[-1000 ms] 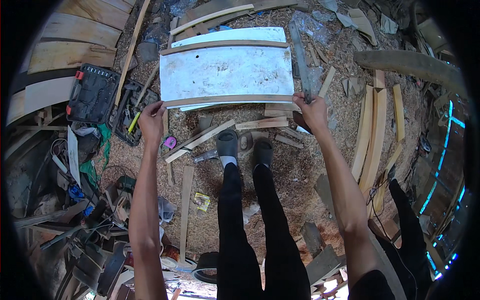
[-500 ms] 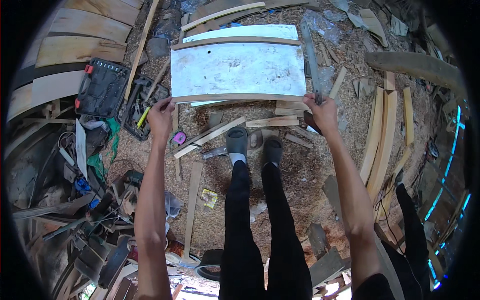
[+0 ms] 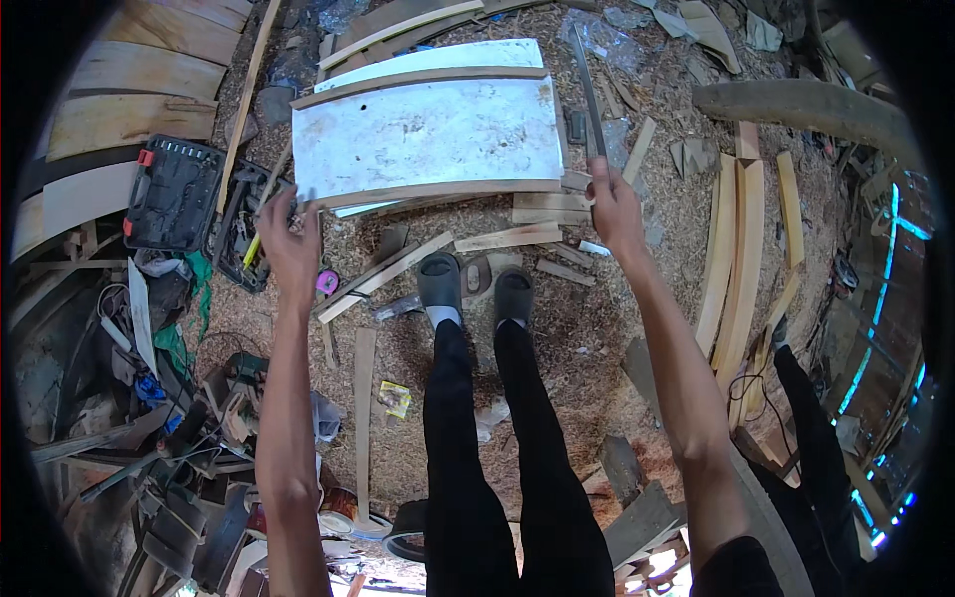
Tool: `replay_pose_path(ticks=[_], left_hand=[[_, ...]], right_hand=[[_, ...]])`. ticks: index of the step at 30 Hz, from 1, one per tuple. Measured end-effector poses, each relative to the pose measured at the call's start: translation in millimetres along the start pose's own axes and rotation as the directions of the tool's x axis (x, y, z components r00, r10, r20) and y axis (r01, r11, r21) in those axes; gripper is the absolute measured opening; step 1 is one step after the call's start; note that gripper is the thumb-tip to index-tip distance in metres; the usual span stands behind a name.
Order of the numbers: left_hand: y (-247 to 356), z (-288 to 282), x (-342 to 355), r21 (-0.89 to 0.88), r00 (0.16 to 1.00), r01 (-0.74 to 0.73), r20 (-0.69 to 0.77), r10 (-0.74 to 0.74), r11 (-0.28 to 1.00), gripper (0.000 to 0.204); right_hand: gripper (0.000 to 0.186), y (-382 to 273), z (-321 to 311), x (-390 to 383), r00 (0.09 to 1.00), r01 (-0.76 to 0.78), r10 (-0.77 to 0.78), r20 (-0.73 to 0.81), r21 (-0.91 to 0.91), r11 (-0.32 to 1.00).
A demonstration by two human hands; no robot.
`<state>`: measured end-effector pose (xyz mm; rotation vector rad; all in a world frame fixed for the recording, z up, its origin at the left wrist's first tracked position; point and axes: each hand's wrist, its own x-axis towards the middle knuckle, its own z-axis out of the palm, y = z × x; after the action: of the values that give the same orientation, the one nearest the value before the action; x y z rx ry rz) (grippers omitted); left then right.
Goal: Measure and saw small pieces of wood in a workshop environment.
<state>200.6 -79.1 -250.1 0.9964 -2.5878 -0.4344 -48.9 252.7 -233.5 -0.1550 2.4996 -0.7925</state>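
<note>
A white, stained board [image 3: 428, 129] lies ahead of me. One narrow wooden strip [image 3: 438, 191] runs along its near edge and another strip [image 3: 418, 78] crosses its far part. Beside the near strip's left end, my left hand [image 3: 290, 244] has its fingers apart and slightly blurred, with nothing in it. At the board's right, my right hand [image 3: 617, 211] is closed around the lower end of a long, flat grey metal bar [image 3: 587, 85], tilted away from me and seen nearly edge-on. Its exact kind cannot be told.
An open black tool case [image 3: 174, 194] lies at the left, near a pink tape measure [image 3: 327, 283]. Long planks [image 3: 736, 259] rest at the right, where another person's dark-clothed leg [image 3: 801, 398] shows. Scrap wood [image 3: 408, 274] lies before my slippers [image 3: 440, 281].
My left hand has let go of the near strip's left end and opened. The right hand has moved off the strip's right end, turning the metal bar edge-on.
</note>
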Motion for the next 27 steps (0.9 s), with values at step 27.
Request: replay_pose_path(ticks=[27], left_hand=[[118.0, 16.8, -202.8, -0.532, 0.656, 0.754, 0.641, -0.398, 0.385, 0.014]], right_hand=[[0.020, 49.9, 122.1, -160.6, 0.802, 0.120, -0.268, 0.534, 0.295, 0.948]])
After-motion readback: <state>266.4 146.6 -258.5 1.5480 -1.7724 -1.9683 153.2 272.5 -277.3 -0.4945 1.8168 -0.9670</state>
